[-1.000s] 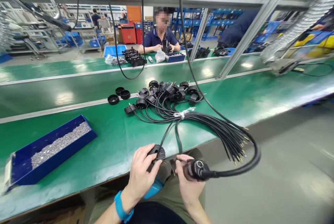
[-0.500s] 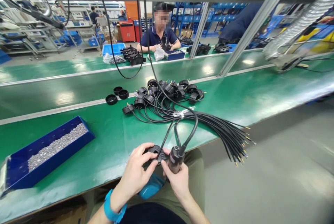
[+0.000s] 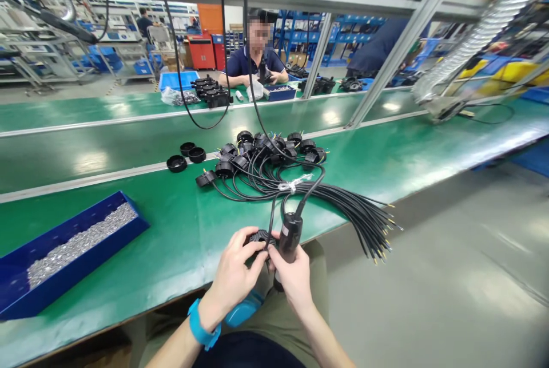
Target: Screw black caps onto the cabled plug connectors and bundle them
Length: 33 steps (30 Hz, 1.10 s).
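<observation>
My left hand [image 3: 234,268] is closed on a ribbed black round housing [image 3: 261,236] near the bench's front edge, its fingertips pressed by the cable that enters it. In my right hand [image 3: 295,279] sits a black corded electric screwdriver [image 3: 290,233], roughly upright, with its cord rising from the top. The right thumb also reaches the cable beside the left fingertips. My fingers hide much of the housing. Just beyond lies a tied bundle of black cables [image 3: 338,199], with bare coloured wire ends on the right and several round black housings [image 3: 225,169] at the other end.
A blue bin [image 3: 81,262] of small metal parts stands at the left. Behind the bundle are three black ring caps [image 3: 176,163]. Hanging cords [image 3: 174,42] and a slanted metal post [image 3: 386,64] cross the view. A co-worker [image 3: 253,62] sits across the bench.
The screwdriver in my right hand has turned more upright, showing more of its body. Both hands stay together at the housing, slightly higher in view. The camera view has shifted a little.
</observation>
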Tool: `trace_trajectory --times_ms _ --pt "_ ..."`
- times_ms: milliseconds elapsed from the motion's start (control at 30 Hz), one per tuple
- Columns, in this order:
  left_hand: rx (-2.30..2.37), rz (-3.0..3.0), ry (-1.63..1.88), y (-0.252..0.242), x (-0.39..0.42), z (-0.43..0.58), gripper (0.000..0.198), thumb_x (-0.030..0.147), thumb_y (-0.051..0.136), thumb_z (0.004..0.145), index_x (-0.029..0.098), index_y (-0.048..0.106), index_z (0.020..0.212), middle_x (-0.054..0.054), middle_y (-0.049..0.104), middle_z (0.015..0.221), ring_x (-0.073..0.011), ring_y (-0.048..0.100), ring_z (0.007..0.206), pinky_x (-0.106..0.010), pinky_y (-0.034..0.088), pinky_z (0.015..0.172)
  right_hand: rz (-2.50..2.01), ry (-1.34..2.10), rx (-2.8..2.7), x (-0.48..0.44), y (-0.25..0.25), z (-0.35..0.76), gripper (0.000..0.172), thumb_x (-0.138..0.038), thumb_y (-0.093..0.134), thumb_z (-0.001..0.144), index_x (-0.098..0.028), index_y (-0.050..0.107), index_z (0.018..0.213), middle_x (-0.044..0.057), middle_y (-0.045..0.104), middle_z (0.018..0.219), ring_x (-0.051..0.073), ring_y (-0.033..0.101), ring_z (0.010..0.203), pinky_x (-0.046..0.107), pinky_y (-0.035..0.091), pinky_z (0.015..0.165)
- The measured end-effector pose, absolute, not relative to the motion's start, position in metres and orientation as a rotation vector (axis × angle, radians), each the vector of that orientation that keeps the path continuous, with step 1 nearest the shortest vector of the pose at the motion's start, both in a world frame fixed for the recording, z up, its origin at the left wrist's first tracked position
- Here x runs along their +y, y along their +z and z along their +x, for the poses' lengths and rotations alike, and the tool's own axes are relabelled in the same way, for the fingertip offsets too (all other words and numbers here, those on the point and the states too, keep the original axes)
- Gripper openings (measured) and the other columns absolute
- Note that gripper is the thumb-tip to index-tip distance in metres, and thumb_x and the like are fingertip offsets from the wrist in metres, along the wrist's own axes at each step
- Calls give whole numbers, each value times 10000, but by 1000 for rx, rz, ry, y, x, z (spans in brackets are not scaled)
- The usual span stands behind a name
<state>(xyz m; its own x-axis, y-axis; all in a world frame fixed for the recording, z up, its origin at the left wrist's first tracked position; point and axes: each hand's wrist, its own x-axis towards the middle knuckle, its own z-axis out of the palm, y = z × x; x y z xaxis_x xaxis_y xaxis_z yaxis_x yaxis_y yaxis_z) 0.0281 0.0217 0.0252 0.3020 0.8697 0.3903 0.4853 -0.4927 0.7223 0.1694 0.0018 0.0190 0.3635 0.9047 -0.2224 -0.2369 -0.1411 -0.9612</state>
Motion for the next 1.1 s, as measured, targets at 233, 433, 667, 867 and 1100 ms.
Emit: trace_trajectory --times_ms 233,433,667,867,1100 --pt "1247 2090 1078 22 18 32 109 201 582 953 210 657 1031 -130 576 1289 -269 569 1205 -460 542 991 -1261 800 -924 -10 62 196 388 -366 775 821 -182 654 1140 23 700 796 118 571 490 283 529 518" --pt "1250 2076 1068 26 20 32 96 195 589 937 211 659 1001 -125 575 1262 -267 575 1197 -449 539 990 -737 1057 -1046 9 103 204 759 -464 742 871 -311 363 1511 -37 570 810 125 559 574 289 493 563" --pt "1220 2028 1060 26 20 31 116 212 592 947 223 672 1030 -118 571 1277 -258 562 1208 -446 517 1008 -783 1042 -1083 28 98 184 357 -272 671 940 -270 541 1272 -47 597 766 117 608 572 276 525 583" --pt "1212 2025 1079 24 20 31 96 210 593 946 220 667 1006 -117 575 1274 -256 561 1201 -440 517 1004 -766 966 -1019 34 96 179 221 -291 658 931 -241 549 1117 -85 509 639 83 496 452 224 428 459" --pt "1210 2029 1087 20 19 31 88 202 591 951 220 660 1003 -113 570 1291 -253 551 1214 -437 514 1012 -759 996 -1020 39 96 167 202 -275 665 908 -238 565 1080 -100 484 608 72 469 426 216 437 439"
